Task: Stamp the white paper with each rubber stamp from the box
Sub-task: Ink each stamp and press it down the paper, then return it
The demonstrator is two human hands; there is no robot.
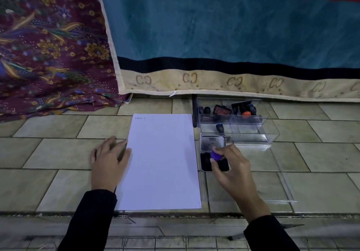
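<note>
A white paper (161,161) lies flat on the tiled surface, with one small dark print near its top left corner. My left hand (110,158) rests flat on the paper's left edge, fingers spread. My right hand (231,165) grips a purple-handled rubber stamp (215,155) and holds it down over the black ink pad (206,163), whose open lid (213,142) lies just behind it. The clear plastic box (235,120) stands behind the pad and holds several more stamps, one with an orange knob (245,113).
The box's clear lid (272,182) lies flat to the right of my right hand. A blue cloth (233,26) and a purple patterned cloth (48,46) hang behind. The tiled surface ends in a front ledge (175,214) just below the paper.
</note>
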